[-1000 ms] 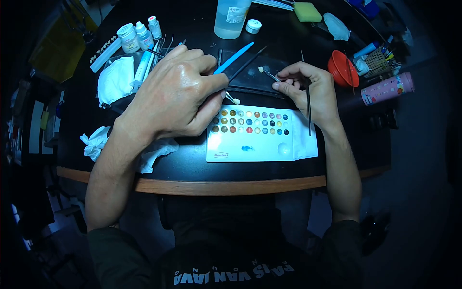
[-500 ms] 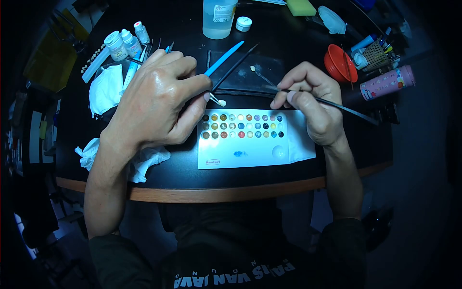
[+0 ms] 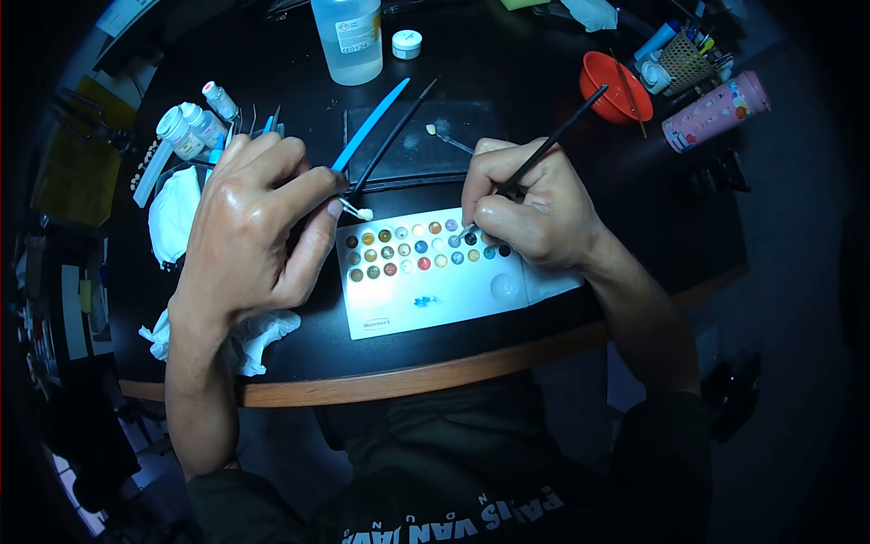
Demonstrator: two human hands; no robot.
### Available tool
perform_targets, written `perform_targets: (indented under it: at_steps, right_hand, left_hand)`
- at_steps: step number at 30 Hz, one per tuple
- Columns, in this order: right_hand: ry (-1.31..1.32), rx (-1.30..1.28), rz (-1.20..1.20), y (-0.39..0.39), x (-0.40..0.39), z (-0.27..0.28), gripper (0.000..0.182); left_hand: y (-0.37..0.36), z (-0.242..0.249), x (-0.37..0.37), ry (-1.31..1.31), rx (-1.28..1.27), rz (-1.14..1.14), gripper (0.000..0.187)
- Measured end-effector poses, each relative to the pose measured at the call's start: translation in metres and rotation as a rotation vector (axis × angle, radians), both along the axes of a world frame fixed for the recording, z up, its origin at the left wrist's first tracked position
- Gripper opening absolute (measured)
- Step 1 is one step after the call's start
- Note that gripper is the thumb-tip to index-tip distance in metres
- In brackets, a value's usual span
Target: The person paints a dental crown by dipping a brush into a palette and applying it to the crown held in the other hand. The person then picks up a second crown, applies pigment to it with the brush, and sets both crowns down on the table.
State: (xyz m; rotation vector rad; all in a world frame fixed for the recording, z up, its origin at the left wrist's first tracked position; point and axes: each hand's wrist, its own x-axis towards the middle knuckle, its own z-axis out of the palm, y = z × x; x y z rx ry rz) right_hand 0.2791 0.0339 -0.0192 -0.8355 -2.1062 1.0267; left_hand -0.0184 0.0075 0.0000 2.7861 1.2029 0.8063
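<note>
My left hand (image 3: pixel 258 222) is closed round a thin metal tweezer-like holder (image 3: pixel 350 207), whose tip bears a small cream tooth-shaped piece (image 3: pixel 365 215). Part of the holder is hidden by my fingers. In my right hand (image 3: pixel 530 204) a dark-handled brush (image 3: pixel 553 139) is pinched like a pen, its tip down among the colour wells of the white palette (image 3: pixel 399 304). The palette has rows of coloured wells, a blue smear near its lower middle and a round hollow at its right. My right hand covers its upper right corner.
A blue-handled tool (image 3: pixel 372 125) and a dark brush (image 3: pixel 395 136) lie beyond the palette, near another cream piece (image 3: pixel 431 130) on a stick. Bottles (image 3: pixel 179 133) stand left, a large bottle (image 3: pixel 352 45) at the back, a red bowl (image 3: pixel 603 89) and pink tumbler (image 3: pixel 716 111) right.
My right hand has turned the brush from level to upright, its tip now down at the palette. The view has shifted. My left hand still holds the cream piece.
</note>
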Motion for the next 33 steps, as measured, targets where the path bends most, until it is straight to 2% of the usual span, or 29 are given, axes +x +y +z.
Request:
perform_targets:
  at_steps: [6, 15, 33]
  right_hand:
    - [-0.030, -0.064, -0.010, -0.0010, 0.0007, 0.0013, 0.015]
    - [-0.006, 0.048, -0.035, 0.0003, -0.0020, -0.0052, 0.013]
    - [0.010, 0.033, -0.025, 0.0008, -0.0019, -0.0057, 0.013]
  left_hand:
    - [-0.0001, -0.0004, 0.0014, 0.011, -0.007, 0.013, 0.023]
    - [0.0007, -0.0013, 0.0008, 0.023, -0.015, 0.019, 0.024]
    - [0.0005, -0.0005, 0.0011, 0.024, -0.013, 0.015, 0.024]
